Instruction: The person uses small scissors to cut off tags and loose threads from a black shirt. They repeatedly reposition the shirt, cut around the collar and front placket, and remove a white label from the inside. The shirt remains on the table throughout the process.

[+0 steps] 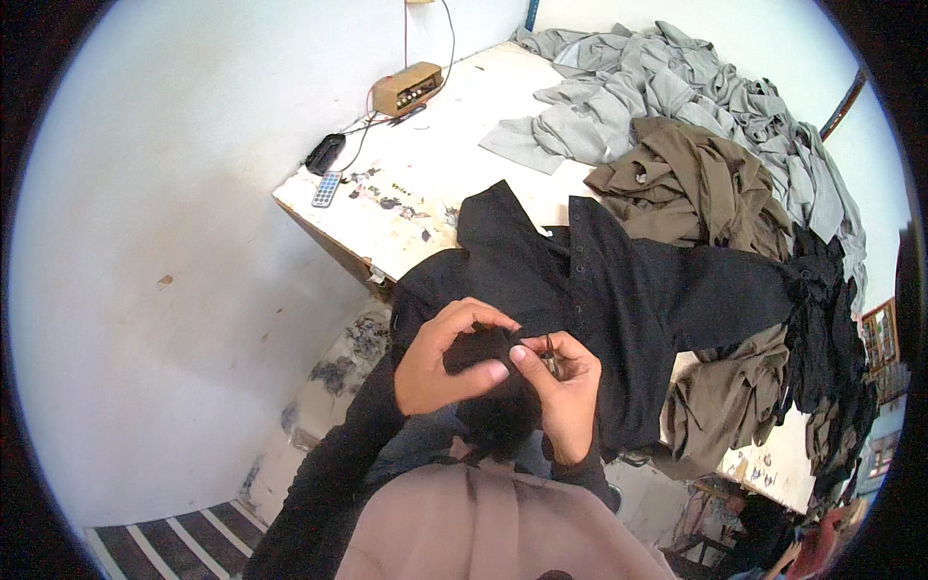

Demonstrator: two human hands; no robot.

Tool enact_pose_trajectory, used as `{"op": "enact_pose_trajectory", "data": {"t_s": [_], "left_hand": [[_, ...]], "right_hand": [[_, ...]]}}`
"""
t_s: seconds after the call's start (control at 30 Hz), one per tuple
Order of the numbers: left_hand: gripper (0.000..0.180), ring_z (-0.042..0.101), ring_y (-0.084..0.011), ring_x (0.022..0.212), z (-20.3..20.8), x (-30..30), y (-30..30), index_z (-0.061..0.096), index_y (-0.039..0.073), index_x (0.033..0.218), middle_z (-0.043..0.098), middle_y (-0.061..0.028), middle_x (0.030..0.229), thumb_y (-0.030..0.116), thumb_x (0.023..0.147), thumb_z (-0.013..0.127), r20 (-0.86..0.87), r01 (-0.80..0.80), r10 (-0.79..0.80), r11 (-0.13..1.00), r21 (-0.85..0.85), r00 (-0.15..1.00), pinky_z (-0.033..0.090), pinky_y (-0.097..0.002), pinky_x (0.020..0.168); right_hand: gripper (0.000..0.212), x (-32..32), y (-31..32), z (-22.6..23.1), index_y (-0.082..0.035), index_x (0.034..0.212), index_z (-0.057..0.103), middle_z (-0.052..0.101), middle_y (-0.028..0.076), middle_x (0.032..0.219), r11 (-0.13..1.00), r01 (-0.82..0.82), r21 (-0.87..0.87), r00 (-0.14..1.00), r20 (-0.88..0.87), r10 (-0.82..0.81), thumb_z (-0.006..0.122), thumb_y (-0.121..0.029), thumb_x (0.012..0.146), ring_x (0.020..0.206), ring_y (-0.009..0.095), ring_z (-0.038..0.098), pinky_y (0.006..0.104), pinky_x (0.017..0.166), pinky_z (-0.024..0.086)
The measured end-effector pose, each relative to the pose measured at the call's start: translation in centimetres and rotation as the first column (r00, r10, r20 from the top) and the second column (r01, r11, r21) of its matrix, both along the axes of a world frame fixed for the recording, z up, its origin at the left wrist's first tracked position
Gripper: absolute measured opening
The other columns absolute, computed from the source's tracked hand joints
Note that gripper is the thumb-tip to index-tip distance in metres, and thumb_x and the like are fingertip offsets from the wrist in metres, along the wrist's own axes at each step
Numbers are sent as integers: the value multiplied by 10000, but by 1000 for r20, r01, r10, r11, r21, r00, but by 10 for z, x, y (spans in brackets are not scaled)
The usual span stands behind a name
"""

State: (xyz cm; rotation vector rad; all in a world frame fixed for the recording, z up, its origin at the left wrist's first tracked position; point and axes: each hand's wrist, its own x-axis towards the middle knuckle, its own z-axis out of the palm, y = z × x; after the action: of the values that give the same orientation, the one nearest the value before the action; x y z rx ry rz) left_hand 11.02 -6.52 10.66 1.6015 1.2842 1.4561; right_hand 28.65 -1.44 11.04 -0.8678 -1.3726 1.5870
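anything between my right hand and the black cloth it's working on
Nothing visible. The thumb of the right hand appears to meet the black cloth directly. A small slim object, too small to identify, sits by that hand's fingers, to the right of the contact.

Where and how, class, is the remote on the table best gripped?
Probably pinch the remote across its long edges midway, coming from above and the near side: it is narrow, lies flat, and a black object crowds its far end.
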Motion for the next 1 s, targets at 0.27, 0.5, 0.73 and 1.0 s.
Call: {"op": "enact_pose_trajectory", "data": {"t_s": [0.27, 0.5, 0.73, 1.0], "left_hand": [[264, 584, -68, 765, 2, 3, -1, 729, -3, 929, 685, -20, 830, 254, 889, 780, 265, 102, -5, 931, -352, 964, 469, -237, 722], [254, 587, -128, 907, 2, 9, -4, 749, 3, 996, 669, -56, 913, 240, 903, 756, 99, 69, -37, 940, -335, 994, 458, -280, 810], [240, 585, -147, 934, 6, 7, -4, 752, 8, 1011, 656, -69, 970, 223, 904, 749, 112, -7, 44, 951, -310, 993, 458, -282, 840], [243, 597, -156, 950, 8, 13, -4, 740, 2, 979, 650, -74, 967, 230, 896, 761, 18, 15, -10, 962, -272, 1000, 464, -287, 863]], "right_hand": [[82, 3, 4, 2, 0, 929, 701, 641, -21, 790, 998, 15, 64, 997, -74, -11, 756, -35, 878, 728, 36, 542, 196, 639, 408], [128, 7, 20, 18, 20, 890, 689, 573, 42, 731, 938, 73, 340, 953, 252, -166, 778, -31, 813, 679, 83, 512, 230, 631, 407], [185, 39, 14, 30, 12, 902, 653, 622, 36, 671, 950, -90, 299, 910, 412, -43, 768, -126, 859, 644, 72, 563, 244, 617, 452], [171, 36, 12, 21, 3, 860, 675, 676, 84, 666, 935, -102, 339, 902, 427, -56, 756, -147, 878, 614, 90, 619, 260, 599, 475]]}}
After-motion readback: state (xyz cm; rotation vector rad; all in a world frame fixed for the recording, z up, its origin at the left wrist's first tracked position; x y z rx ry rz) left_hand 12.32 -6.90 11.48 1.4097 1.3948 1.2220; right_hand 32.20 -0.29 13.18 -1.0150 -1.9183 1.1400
